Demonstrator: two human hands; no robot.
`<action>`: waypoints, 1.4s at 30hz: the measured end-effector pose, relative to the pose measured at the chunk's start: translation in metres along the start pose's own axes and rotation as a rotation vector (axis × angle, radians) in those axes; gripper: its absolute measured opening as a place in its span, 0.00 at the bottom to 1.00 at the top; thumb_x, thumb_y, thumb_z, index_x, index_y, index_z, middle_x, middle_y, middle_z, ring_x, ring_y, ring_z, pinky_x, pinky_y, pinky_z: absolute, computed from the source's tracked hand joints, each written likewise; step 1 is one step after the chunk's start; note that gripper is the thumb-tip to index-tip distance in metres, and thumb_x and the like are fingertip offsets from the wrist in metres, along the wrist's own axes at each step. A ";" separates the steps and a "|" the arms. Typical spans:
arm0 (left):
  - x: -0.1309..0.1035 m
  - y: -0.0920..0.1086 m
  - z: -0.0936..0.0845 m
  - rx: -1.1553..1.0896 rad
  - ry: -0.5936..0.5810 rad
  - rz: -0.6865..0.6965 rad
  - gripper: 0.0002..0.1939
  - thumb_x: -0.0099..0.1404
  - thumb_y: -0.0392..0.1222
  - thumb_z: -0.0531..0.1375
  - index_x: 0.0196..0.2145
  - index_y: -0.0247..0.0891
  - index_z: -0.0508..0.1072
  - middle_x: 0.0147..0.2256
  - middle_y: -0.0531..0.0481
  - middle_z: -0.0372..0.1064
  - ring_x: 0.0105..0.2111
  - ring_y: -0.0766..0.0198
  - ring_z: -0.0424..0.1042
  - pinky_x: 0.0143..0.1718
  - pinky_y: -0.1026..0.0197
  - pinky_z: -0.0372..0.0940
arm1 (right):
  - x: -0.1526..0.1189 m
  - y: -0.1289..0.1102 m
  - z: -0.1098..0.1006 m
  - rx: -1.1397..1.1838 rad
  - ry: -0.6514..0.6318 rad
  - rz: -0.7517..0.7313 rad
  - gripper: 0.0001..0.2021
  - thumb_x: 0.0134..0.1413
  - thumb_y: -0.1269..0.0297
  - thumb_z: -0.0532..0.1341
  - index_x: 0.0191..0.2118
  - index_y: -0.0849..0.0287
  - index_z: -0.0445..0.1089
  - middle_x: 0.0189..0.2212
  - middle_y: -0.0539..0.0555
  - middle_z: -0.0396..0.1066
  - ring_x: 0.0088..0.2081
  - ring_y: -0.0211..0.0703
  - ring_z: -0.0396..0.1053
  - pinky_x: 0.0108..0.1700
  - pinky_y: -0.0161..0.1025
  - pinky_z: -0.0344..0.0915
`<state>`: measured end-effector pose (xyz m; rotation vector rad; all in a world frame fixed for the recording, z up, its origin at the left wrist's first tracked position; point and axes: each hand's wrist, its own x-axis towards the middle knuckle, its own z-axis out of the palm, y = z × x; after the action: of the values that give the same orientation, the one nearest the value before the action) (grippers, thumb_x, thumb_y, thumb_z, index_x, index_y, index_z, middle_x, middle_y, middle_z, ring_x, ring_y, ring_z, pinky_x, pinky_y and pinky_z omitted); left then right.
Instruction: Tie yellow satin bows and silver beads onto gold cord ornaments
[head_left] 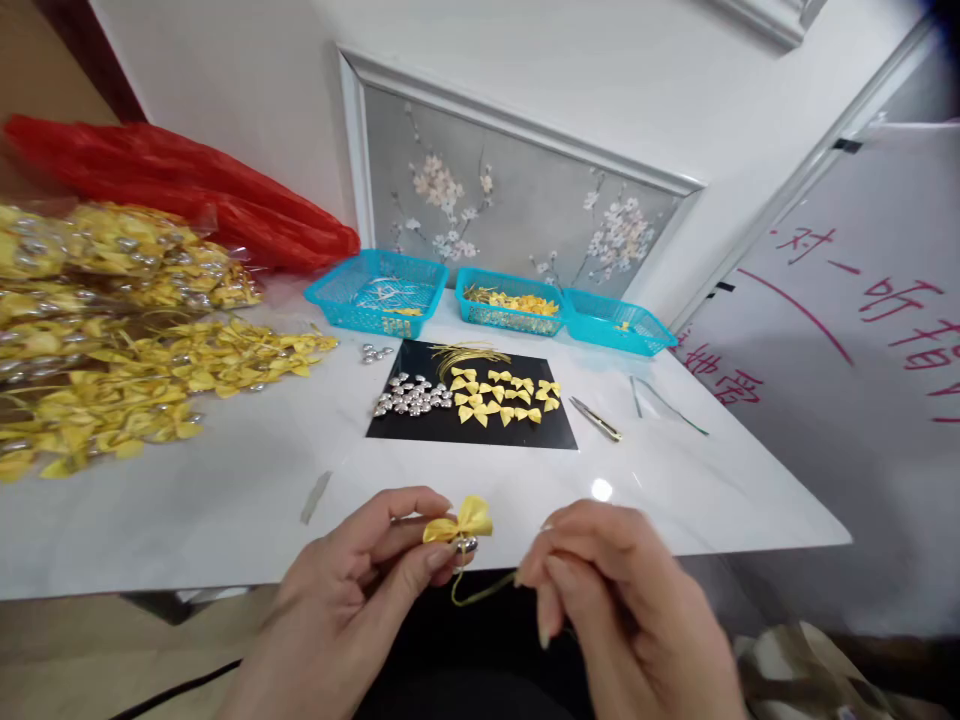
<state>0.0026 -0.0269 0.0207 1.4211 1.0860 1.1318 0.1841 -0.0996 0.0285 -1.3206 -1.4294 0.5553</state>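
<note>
Between the thumb and fingers of my left hand (382, 560) is a yellow ribbon bow (461, 520) with a shiny silver bell-like bead (466, 545) just under it. A thin yellow-green cord (480, 597) loops down from the bead to my right hand (611, 585), whose thumb and forefinger pinch its other end. Both hands are at the table's front edge. Beyond them, a black mat (450, 437) carries several silver beads (412, 396), rows of yellow bows (506, 395) and a bundle of gold cords (469, 353).
Tweezers or a small cutter (596, 418) lie right of the mat. Blue baskets, left (330, 312), middle (510, 320) and right (622, 338), line the back wall. Finished-looking yellow bow pieces (150, 390) pile up at left beside a red bag (195, 185). A whiteboard (847, 400) stands right.
</note>
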 end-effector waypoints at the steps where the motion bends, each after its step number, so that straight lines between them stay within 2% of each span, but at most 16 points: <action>1: 0.001 0.001 0.000 0.017 -0.012 -0.022 0.07 0.57 0.46 0.67 0.34 0.44 0.77 0.26 0.51 0.83 0.26 0.59 0.83 0.28 0.72 0.74 | 0.005 0.001 0.007 -0.045 -0.017 -0.073 0.10 0.67 0.73 0.54 0.40 0.53 0.71 0.25 0.47 0.70 0.25 0.35 0.68 0.30 0.31 0.67; 4: 0.003 0.000 0.000 0.036 -0.035 -0.041 0.07 0.59 0.47 0.65 0.34 0.44 0.77 0.26 0.53 0.82 0.25 0.63 0.82 0.28 0.73 0.74 | 0.015 0.010 0.022 -0.115 -0.010 -0.283 0.12 0.65 0.78 0.53 0.40 0.55 0.71 0.31 0.50 0.70 0.29 0.35 0.69 0.31 0.30 0.68; 7: 0.005 -0.005 0.000 0.040 -0.043 -0.032 0.07 0.60 0.48 0.66 0.32 0.44 0.77 0.25 0.54 0.81 0.24 0.65 0.80 0.26 0.75 0.72 | 0.016 0.018 0.028 -0.186 0.022 -0.343 0.12 0.64 0.78 0.54 0.41 0.56 0.72 0.34 0.53 0.67 0.30 0.36 0.69 0.30 0.31 0.67; 11: 0.005 -0.011 -0.001 0.028 -0.046 -0.027 0.06 0.62 0.48 0.65 0.34 0.46 0.77 0.27 0.56 0.82 0.26 0.65 0.82 0.29 0.74 0.74 | 0.014 0.021 0.031 -0.199 0.002 -0.344 0.11 0.64 0.77 0.54 0.41 0.59 0.72 0.31 0.53 0.65 0.27 0.36 0.66 0.28 0.33 0.66; 14: 0.002 -0.015 -0.001 0.023 0.001 0.021 0.05 0.62 0.48 0.66 0.33 0.47 0.77 0.27 0.58 0.83 0.27 0.66 0.82 0.30 0.76 0.74 | 0.015 0.019 0.031 -0.221 0.000 -0.342 0.11 0.63 0.77 0.54 0.41 0.60 0.72 0.29 0.53 0.64 0.26 0.36 0.63 0.26 0.33 0.64; 21: -0.004 -0.027 -0.001 0.180 0.099 0.070 0.04 0.64 0.49 0.65 0.36 0.49 0.77 0.31 0.60 0.83 0.30 0.67 0.83 0.34 0.77 0.74 | 0.016 0.014 0.031 -0.254 0.003 -0.350 0.12 0.62 0.78 0.54 0.41 0.60 0.73 0.27 0.51 0.62 0.25 0.36 0.61 0.25 0.33 0.62; 29: -0.004 -0.030 -0.002 0.319 0.132 0.164 0.05 0.65 0.50 0.63 0.37 0.52 0.78 0.33 0.61 0.83 0.31 0.67 0.83 0.35 0.77 0.74 | 0.014 0.010 0.032 -0.282 0.010 -0.308 0.10 0.62 0.78 0.56 0.39 0.60 0.72 0.27 0.50 0.62 0.25 0.35 0.61 0.24 0.32 0.61; 36: -0.005 -0.030 -0.003 0.382 0.109 0.231 0.05 0.66 0.47 0.63 0.38 0.49 0.78 0.34 0.58 0.83 0.31 0.64 0.83 0.33 0.72 0.76 | 0.013 0.013 0.034 -0.281 0.030 -0.327 0.11 0.62 0.78 0.55 0.41 0.60 0.73 0.27 0.51 0.63 0.25 0.36 0.62 0.27 0.34 0.65; 42: -0.006 -0.032 -0.005 0.415 0.075 0.287 0.06 0.67 0.44 0.62 0.39 0.56 0.78 0.35 0.66 0.82 0.32 0.71 0.82 0.35 0.77 0.73 | 0.014 0.011 0.031 -0.269 -0.032 -0.261 0.11 0.62 0.78 0.54 0.38 0.59 0.72 0.28 0.50 0.62 0.25 0.35 0.61 0.26 0.34 0.62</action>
<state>-0.0058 -0.0278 -0.0107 1.9200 1.2477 1.2125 0.1633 -0.0745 0.0139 -1.3079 -1.7160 0.2165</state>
